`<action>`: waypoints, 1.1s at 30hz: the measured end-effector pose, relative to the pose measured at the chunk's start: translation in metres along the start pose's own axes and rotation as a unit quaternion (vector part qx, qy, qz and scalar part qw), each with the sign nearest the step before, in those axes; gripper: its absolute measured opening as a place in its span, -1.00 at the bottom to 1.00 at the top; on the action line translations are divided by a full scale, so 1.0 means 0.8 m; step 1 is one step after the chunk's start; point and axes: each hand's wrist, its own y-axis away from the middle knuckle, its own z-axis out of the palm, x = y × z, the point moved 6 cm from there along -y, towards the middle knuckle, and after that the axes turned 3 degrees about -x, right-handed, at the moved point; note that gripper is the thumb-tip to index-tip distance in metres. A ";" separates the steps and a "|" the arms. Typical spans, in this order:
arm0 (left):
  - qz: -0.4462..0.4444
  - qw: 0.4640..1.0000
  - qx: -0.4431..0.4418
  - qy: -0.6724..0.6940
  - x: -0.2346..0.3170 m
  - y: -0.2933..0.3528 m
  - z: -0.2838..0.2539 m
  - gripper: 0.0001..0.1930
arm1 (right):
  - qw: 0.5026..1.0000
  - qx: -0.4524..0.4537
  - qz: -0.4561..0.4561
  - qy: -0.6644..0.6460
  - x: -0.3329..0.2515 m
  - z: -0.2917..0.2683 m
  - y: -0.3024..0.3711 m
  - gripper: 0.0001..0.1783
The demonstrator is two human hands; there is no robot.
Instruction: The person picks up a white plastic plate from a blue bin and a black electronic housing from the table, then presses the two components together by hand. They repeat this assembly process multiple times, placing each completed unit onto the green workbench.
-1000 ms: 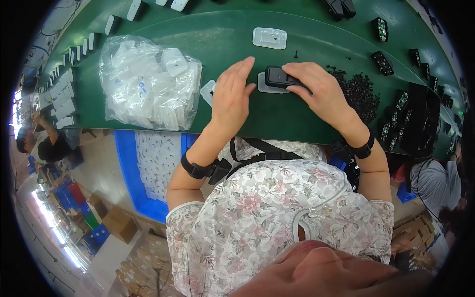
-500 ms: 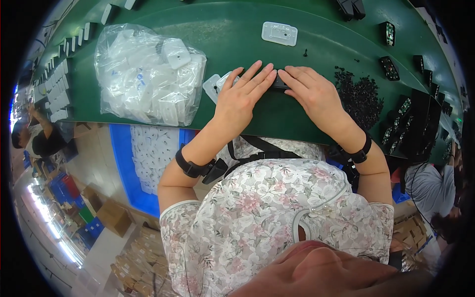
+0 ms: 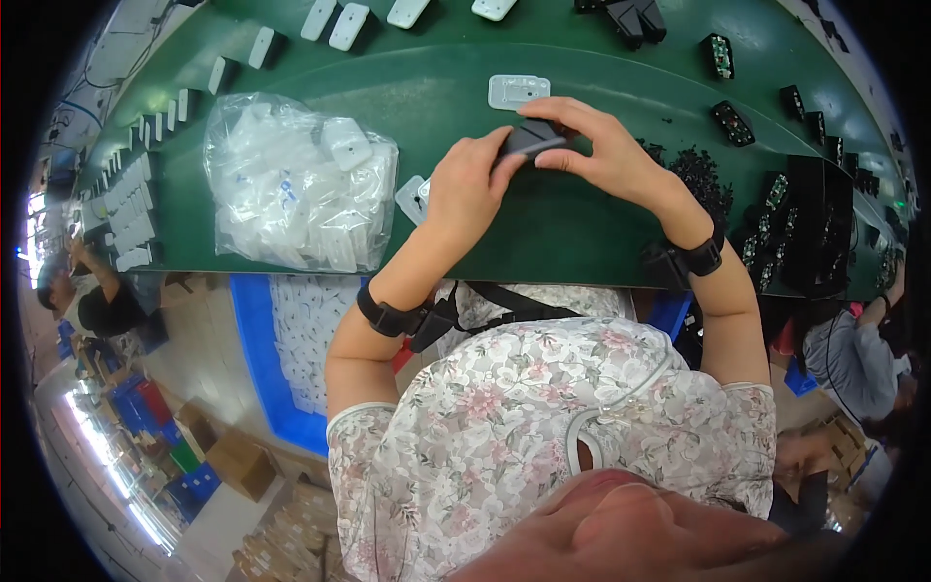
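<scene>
Green desk [image 3: 582,233], one; one clear bag of white plastic parts [image 3: 296,184] at left; one white flat casing [image 3: 519,91] beyond. Left hand [image 3: 470,184] and right hand [image 3: 601,150], both grips clenched on one dark rectangular part [image 3: 530,141], raised above desk.

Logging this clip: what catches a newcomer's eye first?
Both hands, left hand and right hand, hold a small dark part together above the green table. To their left lies a bulging clear bag of white pieces; loose black parts sit at right.
</scene>
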 end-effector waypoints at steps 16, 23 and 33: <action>-0.180 0.921 -0.021 0.346 -0.012 -0.135 0.002 -0.67 | 0.842 0.263 -0.017 0.471 0.060 -0.168 -0.093 -0.44; -0.151 0.955 -0.059 0.248 0.007 -0.205 0.050 -0.67 | 0.820 0.198 0.169 0.509 0.084 -0.248 -0.076 -0.59; -0.221 0.951 -0.113 0.185 -0.014 -0.245 0.056 -0.67 | 0.940 0.322 0.108 -0.040 0.026 -0.246 -0.019 -0.59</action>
